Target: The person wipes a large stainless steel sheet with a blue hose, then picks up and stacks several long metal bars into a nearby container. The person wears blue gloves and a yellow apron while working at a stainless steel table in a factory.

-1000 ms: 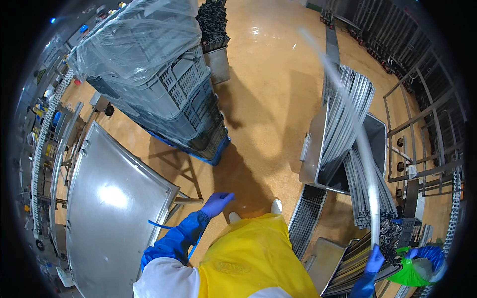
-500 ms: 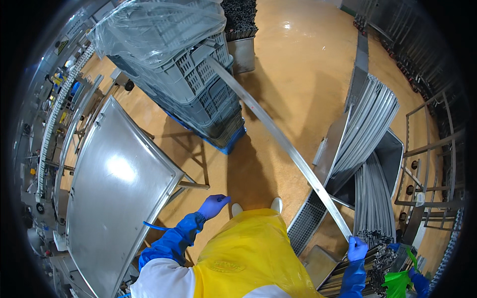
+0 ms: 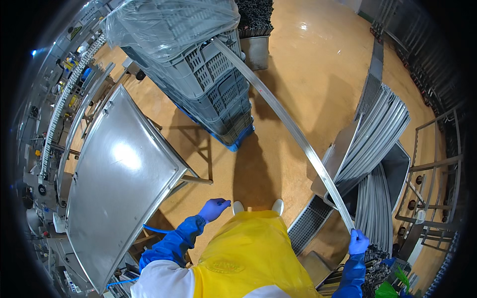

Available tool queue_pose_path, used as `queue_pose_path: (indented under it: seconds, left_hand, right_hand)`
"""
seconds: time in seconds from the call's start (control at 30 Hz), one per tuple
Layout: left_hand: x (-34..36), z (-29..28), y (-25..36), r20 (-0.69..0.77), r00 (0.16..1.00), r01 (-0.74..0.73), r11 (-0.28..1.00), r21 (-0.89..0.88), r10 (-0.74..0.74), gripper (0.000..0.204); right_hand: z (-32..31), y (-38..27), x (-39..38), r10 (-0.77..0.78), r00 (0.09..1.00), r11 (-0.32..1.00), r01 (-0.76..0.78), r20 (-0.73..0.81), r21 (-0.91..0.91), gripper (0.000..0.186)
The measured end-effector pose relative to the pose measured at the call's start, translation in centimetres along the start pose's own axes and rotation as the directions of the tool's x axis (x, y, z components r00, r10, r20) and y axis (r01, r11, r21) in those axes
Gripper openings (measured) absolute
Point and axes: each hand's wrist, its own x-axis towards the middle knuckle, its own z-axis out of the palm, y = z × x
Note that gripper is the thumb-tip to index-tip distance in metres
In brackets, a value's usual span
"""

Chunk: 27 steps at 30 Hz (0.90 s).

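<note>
A long, thin metal bar (image 3: pixel 298 134) runs diagonally across the view. My right hand (image 3: pixel 358 242), in a blue glove, is closed around its near end at lower right. The bar's far end reaches the side of a stack of grey slatted crates (image 3: pixel 191 74); whether it touches them I cannot tell. My left hand (image 3: pixel 214 209), also blue-gloved, is curled closed in front of my yellow apron (image 3: pixel 238 248), apart from the bar. Whatever its fingers hold, if anything, is hidden. Beside my right hand stand bundles of similar bars (image 3: pixel 373 206) in a metal bin (image 3: pixel 400 154).
A shiny steel table (image 3: pixel 124 184) stands at left. Clear plastic (image 3: pixel 169 25) covers the crate stack, which rests on a blue pallet (image 3: pixel 242 139). A floor drain grate (image 3: pixel 310 223) lies near my right side. Metal racks (image 3: pixel 437 169) line the right, with green material (image 3: pixel 386 289) at lower right.
The view has shifted slightly, so the crates and bins sit further right. My right hand keeps its grip on the bar. The green material has dropped mostly out of the lower right.
</note>
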Motion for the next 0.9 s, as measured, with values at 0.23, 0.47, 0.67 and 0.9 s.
queue_pose_path:
  seconds: [0.23,0.47,0.67,0.9]
  left_hand:
    - [-0.3,0.0,0.0,-0.002,1.000,0.020,1.000,-0.006,-0.020,0.048]
    - [-0.8,0.6,-2.2,-0.012,1.000,0.010,1.000,-0.009,-0.010,0.049]
    - [-2.9,0.5,-4.7,-0.073,0.997,-0.016,0.995,-0.097,0.008,0.056]
    - [-5.1,1.2,-11.6,-0.163,0.987,-0.017,0.982,-0.189,-0.014,0.049]
  right_hand:
    - [-0.8,-3.4,5.0,-0.006,1.000,0.998,0.006,0.003,-0.057,0.038]
    - [-8.2,-16.0,12.4,-0.214,0.977,0.959,0.206,0.019,0.195,0.017]
    - [-12.9,-23.0,16.7,-0.401,0.909,0.913,0.386,0.110,0.132,0.024]
    - [-3.1,-38.1,21.5,-0.426,0.867,0.879,0.330,0.259,0.343,0.032]
